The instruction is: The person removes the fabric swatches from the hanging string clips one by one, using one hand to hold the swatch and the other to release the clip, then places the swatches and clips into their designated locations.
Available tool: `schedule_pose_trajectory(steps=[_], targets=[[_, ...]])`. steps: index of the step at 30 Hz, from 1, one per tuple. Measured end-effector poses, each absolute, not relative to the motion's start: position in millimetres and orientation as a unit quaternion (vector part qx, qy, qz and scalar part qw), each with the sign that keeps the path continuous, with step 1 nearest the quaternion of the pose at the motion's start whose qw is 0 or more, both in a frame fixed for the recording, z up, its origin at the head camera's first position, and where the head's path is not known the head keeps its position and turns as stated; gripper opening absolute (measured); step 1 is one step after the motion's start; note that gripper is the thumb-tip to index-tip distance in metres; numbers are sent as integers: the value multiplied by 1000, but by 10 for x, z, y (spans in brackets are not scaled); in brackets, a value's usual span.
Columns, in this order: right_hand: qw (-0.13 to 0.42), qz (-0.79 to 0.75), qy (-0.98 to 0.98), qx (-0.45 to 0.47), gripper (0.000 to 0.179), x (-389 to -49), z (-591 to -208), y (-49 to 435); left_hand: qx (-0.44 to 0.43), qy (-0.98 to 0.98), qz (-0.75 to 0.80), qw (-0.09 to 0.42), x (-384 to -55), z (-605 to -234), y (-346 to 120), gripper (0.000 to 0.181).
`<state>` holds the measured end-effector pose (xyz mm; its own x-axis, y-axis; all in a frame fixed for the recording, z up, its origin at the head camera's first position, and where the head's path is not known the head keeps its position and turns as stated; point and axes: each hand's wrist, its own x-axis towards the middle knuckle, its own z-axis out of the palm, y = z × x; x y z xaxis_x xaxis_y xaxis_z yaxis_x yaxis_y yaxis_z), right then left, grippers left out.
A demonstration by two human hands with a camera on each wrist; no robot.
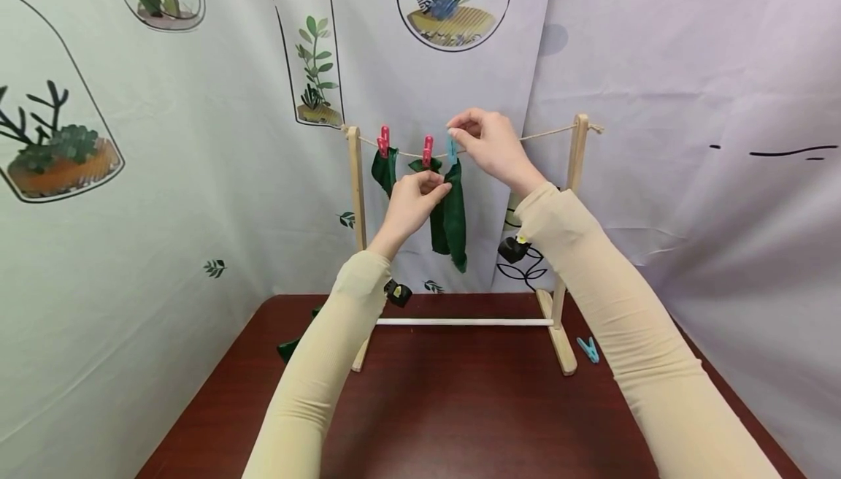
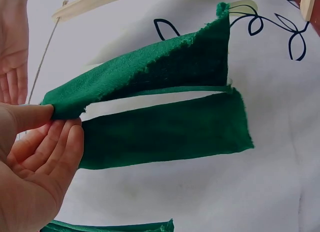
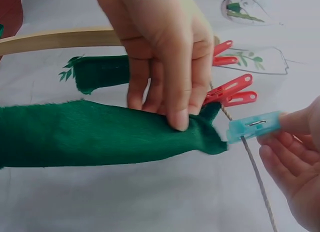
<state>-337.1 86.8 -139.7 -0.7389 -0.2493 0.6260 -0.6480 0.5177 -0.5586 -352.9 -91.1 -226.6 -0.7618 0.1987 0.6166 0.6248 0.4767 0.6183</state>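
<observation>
My left hand (image 1: pixel 409 205) pinches a strip of dark green cloth (image 1: pixel 455 220) near its top edge, thumb against fingers, and the strip hangs down below. A light blue clothespin (image 3: pixel 255 126) is pinched in my right hand (image 1: pixel 494 147) at the rope (image 3: pixel 260 184). In the right wrist view its tip overlaps the rope, right at the cloth's upper corner. Just left of it, a red clothespin (image 1: pixel 428 152) holds a second green strip (image 2: pixel 165 132) on the rope. Farther left, another red clothespin (image 1: pixel 384 143) holds a third green piece (image 1: pixel 383 170), partly behind my left hand.
The rope runs between two wooden posts (image 1: pixel 357 194) joined low down by a white rod (image 1: pixel 463 322). On the dark red table (image 1: pixel 453 406), another blue clothespin (image 1: pixel 588 350) lies right of the stand. Green cloth (image 1: pixel 287 349) lies at left, partly behind my left sleeve.
</observation>
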Motion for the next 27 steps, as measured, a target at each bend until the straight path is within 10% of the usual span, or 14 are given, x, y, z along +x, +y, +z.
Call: schedule_pose_trajectory(steps=[27], targets=[[209,395,-856,261,41,-3308,-1311,1117,-254,-821,-446,250,-3383,-2197,-1096,26]])
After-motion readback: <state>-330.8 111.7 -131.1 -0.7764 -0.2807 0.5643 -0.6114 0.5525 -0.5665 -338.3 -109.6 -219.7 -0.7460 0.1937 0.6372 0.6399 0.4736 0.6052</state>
